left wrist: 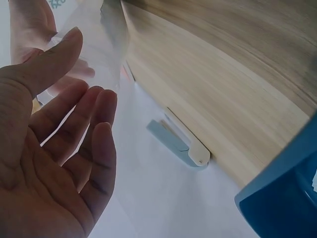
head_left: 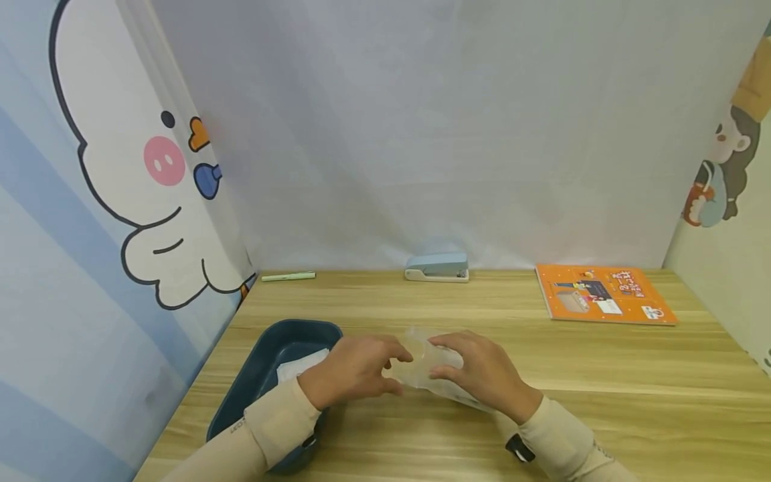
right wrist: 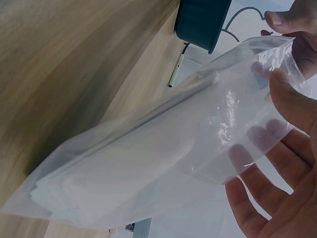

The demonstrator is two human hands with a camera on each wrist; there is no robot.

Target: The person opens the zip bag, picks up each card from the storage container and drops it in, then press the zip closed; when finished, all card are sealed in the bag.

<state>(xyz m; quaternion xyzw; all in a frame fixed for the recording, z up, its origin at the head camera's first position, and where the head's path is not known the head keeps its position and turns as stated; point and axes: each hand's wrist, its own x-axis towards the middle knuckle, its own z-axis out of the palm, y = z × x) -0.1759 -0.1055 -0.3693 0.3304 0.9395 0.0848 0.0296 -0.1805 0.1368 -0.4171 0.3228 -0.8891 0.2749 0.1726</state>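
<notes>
A clear plastic bag (head_left: 420, 367) with a stack of thin white sheets (right wrist: 124, 171) inside is lifted over the table. My right hand (head_left: 484, 371) holds it near one end, thumb on the near side and fingers behind the film in the right wrist view. My left hand (head_left: 352, 369) is at the bag's end, thumb and fingers spread apart and gently curved. In the left wrist view the left thumb (left wrist: 62, 52) overlaps the film, and the fingertips come right up to its edge.
A dark teal tray (head_left: 241, 388) with a white item (head_left: 301, 365) in it stands under my left forearm. Along the back lie a pale green pen (head_left: 288, 276), a light blue stapler (head_left: 436, 266) and an orange booklet (head_left: 602, 294). Cloth backdrops (head_left: 452, 134) enclose the wooden table (head_left: 632, 381).
</notes>
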